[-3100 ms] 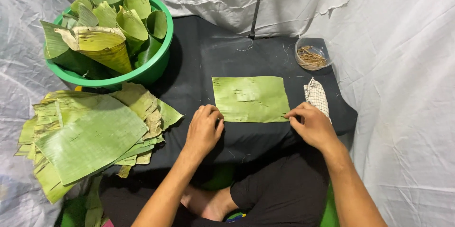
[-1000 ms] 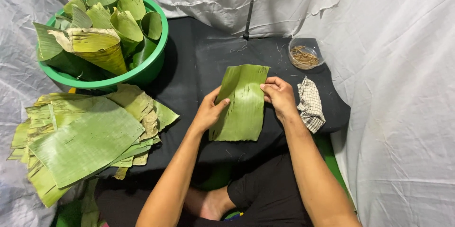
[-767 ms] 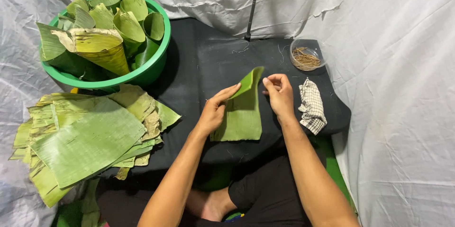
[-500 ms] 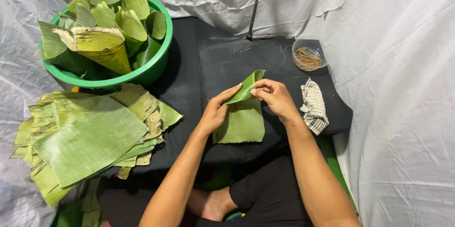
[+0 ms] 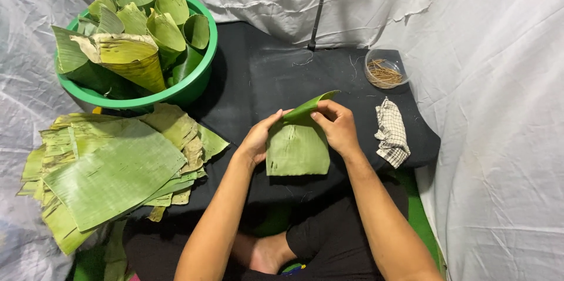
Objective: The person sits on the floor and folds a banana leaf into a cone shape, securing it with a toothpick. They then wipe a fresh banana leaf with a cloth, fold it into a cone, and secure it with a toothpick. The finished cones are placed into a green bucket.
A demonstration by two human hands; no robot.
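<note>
A green banana leaf piece (image 5: 297, 150) lies on the black cloth-covered table (image 5: 276, 75), its upper part curled up off the surface. My left hand (image 5: 258, 139) holds the leaf's left edge with the thumb under the raised fold. My right hand (image 5: 336, 125) pinches the curled top right corner and bends it over toward the left. Both hands grip the same leaf.
A green basin (image 5: 194, 81) full of rolled leaf cones stands at the back left. A stack of flat banana leaves (image 5: 111, 169) lies at the left. A small clear bowl of thin sticks (image 5: 385, 69) and a checked cloth (image 5: 392, 134) sit at the right. White sheeting surrounds the table.
The flat leaf was turned upright, then my right hand folded its top right corner over to the left while my left hand held the left edge. The curl is tighter now.
</note>
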